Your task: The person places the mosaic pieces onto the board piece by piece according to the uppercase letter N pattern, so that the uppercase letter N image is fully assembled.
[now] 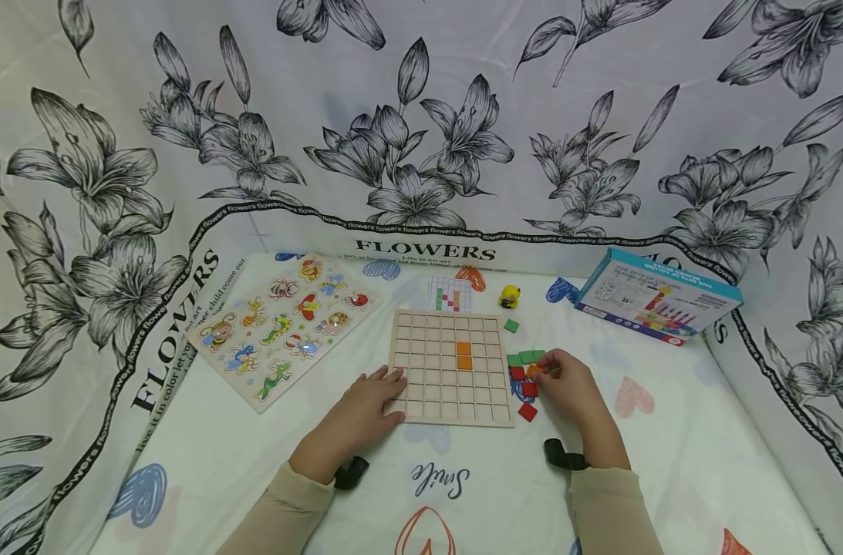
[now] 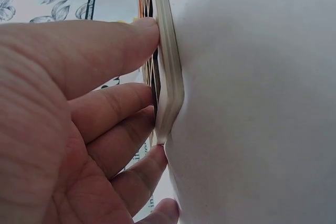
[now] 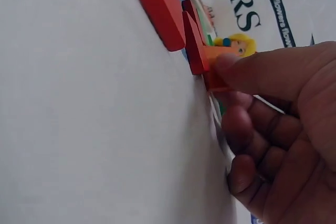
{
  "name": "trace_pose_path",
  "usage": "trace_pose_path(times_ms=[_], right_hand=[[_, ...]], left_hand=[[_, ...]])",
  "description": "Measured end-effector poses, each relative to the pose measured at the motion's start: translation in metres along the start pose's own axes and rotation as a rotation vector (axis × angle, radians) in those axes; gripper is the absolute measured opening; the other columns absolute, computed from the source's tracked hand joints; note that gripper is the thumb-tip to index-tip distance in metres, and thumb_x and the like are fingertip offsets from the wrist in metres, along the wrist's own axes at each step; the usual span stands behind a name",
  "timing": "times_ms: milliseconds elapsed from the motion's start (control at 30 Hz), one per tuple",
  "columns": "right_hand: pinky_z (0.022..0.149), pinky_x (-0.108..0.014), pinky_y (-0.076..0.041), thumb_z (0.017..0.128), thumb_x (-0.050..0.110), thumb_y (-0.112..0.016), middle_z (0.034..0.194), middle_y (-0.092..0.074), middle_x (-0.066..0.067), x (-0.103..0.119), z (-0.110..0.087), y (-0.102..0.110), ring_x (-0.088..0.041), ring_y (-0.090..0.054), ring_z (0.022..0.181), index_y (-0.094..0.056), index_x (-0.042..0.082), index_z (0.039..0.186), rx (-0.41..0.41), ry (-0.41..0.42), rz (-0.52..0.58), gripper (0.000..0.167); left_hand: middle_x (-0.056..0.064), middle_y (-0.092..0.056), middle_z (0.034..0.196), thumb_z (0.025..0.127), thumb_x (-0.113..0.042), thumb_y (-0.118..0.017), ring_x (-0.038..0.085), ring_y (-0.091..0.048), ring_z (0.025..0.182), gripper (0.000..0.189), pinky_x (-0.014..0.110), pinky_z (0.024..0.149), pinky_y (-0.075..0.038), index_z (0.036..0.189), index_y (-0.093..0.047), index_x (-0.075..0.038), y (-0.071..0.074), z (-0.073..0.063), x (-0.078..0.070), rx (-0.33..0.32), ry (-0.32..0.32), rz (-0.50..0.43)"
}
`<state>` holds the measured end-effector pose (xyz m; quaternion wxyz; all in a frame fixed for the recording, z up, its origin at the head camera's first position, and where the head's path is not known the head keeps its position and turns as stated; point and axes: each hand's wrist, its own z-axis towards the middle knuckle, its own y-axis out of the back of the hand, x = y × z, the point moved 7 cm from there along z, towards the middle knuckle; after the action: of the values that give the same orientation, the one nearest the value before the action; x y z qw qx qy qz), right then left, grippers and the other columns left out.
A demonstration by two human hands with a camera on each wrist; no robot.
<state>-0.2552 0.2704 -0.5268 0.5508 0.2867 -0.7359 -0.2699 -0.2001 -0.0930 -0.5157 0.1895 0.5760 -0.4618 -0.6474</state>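
A wooden grid board (image 1: pixel 426 401) lies on the table, with orange tiles (image 1: pixel 464 349) in two neighbouring squares of one column. My left hand (image 1: pixel 365 408) rests at the board's left edge, its fingers spread; in the left wrist view the thumb and fingertips touch the board's rim (image 2: pixel 170 72). To the right of the board, my right hand (image 1: pixel 567 381) pinches an orange tile (image 1: pixel 533 371) between thumb and fingers. Around those fingertips lie red tiles (image 1: pixel 527 412) and green tiles (image 1: pixel 527 357). The right wrist view shows the orange tile (image 3: pixel 218 53) against the thumb, close to a red tile (image 3: pixel 194 45).
Behind the board lies a small pattern card (image 1: pixel 450 294) with coloured squares. A yellow toy figure (image 1: pixel 509 296) and a lone green tile (image 1: pixel 511 326) are at the back right. An insect puzzle board (image 1: pixel 282 331) lies to the left, and a blue-edged box (image 1: pixel 657 297) at the far right.
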Motion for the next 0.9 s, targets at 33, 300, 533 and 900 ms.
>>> trace_pose_path(times_ms=[33,300,533,900], right_hand=[[0.101,-0.046,-0.057,0.103,0.021,-0.075,0.123,-0.07,-0.015,0.0,0.0,0.001,-0.031,-0.06,0.111,-0.067,0.011,0.123,-0.011,0.0,0.014,0.023],[0.081,-0.03,-0.054,0.106,0.021,-0.074,0.118,-0.073,-0.01,0.032,-0.005,-0.007,-0.028,-0.059,0.101,-0.073,0.014,0.121,-0.059,0.058,0.144,0.016],[0.075,-0.032,-0.052,0.103,0.014,-0.076,0.102,-0.073,0.0,0.085,-0.008,-0.059,-0.021,-0.06,0.089,-0.075,0.018,0.11,0.034,0.243,0.077,0.008],[0.079,-0.033,-0.053,0.1,0.012,-0.08,0.099,-0.072,0.003,0.093,-0.008,-0.075,-0.018,-0.061,0.086,-0.075,0.02,0.105,0.04,0.258,0.029,0.011]], left_hand=[[0.008,-0.051,0.169,0.101,-0.02,-0.079,0.037,-0.036,0.164,0.058,0.061,0.136,-0.025,0.154,-0.061,-0.004,0.0,0.0,0.0,0.0,0.0,-0.001],[0.008,-0.051,0.169,0.101,-0.021,-0.079,0.037,-0.036,0.164,0.059,0.061,0.136,-0.025,0.155,-0.061,-0.005,-0.001,0.001,0.0,0.003,0.004,0.01],[0.008,-0.051,0.169,0.1,-0.02,-0.08,0.037,-0.036,0.164,0.06,0.061,0.136,-0.024,0.155,-0.061,-0.004,0.0,0.002,-0.002,0.002,0.005,0.002],[0.012,-0.053,0.167,0.099,-0.016,-0.08,0.039,-0.038,0.162,0.058,0.062,0.135,-0.026,0.153,-0.062,-0.001,0.002,-0.001,-0.004,-0.02,-0.005,0.008]])
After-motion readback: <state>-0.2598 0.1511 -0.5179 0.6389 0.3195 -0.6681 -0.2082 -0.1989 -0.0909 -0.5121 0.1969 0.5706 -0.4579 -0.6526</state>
